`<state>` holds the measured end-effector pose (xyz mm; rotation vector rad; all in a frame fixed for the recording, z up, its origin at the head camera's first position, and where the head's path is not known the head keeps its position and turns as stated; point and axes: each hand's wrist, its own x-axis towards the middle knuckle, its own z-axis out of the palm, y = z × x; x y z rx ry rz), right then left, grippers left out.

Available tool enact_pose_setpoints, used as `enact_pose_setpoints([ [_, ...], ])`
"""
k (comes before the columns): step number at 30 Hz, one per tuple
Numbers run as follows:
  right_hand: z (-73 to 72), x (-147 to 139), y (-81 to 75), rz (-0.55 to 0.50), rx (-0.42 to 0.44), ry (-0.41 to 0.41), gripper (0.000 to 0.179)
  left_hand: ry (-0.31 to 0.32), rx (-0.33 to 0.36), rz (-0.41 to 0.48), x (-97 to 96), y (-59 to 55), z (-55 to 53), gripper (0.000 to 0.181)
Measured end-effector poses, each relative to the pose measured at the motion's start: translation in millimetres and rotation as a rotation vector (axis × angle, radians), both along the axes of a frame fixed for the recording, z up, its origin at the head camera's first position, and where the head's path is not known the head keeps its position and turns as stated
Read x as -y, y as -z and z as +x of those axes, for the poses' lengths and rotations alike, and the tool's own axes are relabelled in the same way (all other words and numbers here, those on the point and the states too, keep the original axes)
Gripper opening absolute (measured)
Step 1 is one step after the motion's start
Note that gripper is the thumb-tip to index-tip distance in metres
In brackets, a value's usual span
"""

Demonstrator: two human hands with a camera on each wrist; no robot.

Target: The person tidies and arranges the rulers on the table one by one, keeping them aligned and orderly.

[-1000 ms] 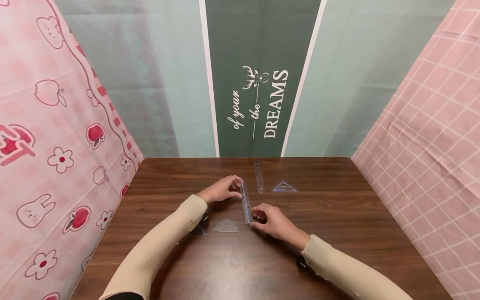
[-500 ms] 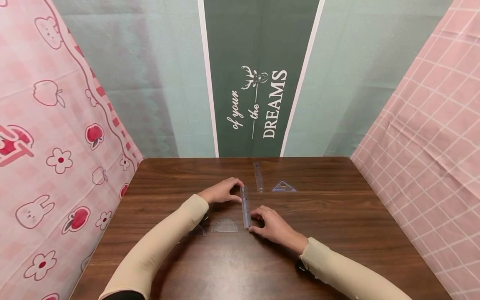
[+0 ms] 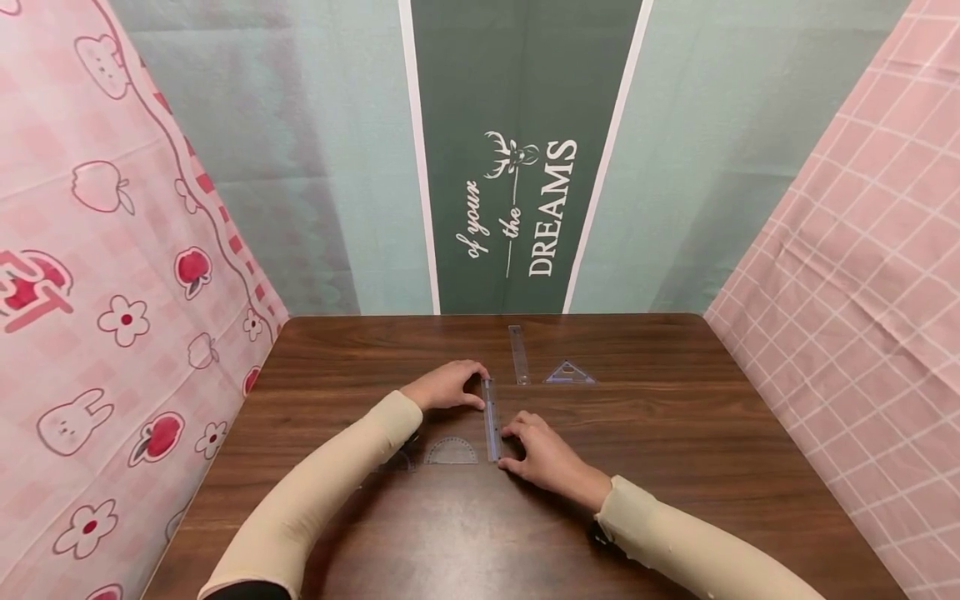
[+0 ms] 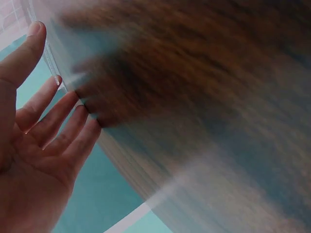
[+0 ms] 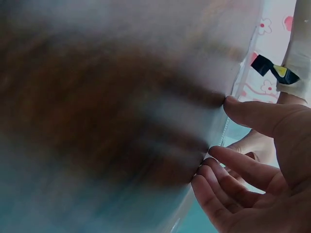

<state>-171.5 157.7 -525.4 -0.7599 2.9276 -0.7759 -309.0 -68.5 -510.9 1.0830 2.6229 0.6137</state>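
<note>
A clear ruler with a bluish strip (image 3: 492,421) lies lengthwise on the brown wooden table, between both hands. My left hand (image 3: 450,386) is at its far end, fingertips and thumb resting along the left edge. Against the near right side, my right hand (image 3: 551,454) has its thumb at the lower corner and its fingertips a little higher. In the left wrist view the fingers of the left hand (image 4: 43,131) are extended, their tips on the glossy tabletop. The right hand (image 5: 257,160) likewise meets the table with loosely extended fingers. A clear protractor (image 3: 451,451) lies left of the ruler.
Farther back lie a second clear ruler (image 3: 519,354) and a triangular set square (image 3: 570,372). Another clear piece with a curved edge (image 3: 397,462) is partly hidden under the left sleeve. Cloth hangings stand behind and on both sides of the table (image 3: 675,417).
The ruler between the hands has shifted slightly toward the person and turned nearer to straight. Both hands have moved a little with it; the other pieces stay where they were.
</note>
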Motion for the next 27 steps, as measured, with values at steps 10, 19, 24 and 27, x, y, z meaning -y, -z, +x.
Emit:
enact_pose_setpoints([
  [10, 0.0, 1.1, -2.5, 0.024, -0.014, -0.004, 0.038, 0.009, -0.039, -0.019, -3.1, -4.5, 3.4, 0.052],
  [19, 0.8, 0.9, -4.6, 0.028, -0.017, -0.009, 0.038, 0.025, -0.083, -0.046, -4.8, 0.3, 2.0, 0.053],
  [24, 1.6, 0.8, -2.9, 0.032, -0.015, -0.008, 0.038, 0.035, -0.091, -0.062, -5.7, 1.8, 1.6, 0.054],
  [27, 1.5, 0.4, -1.9, 0.038, -0.019, -0.011, 0.038, 0.035, -0.095, -0.057, -5.9, 1.9, 3.0, 0.053],
])
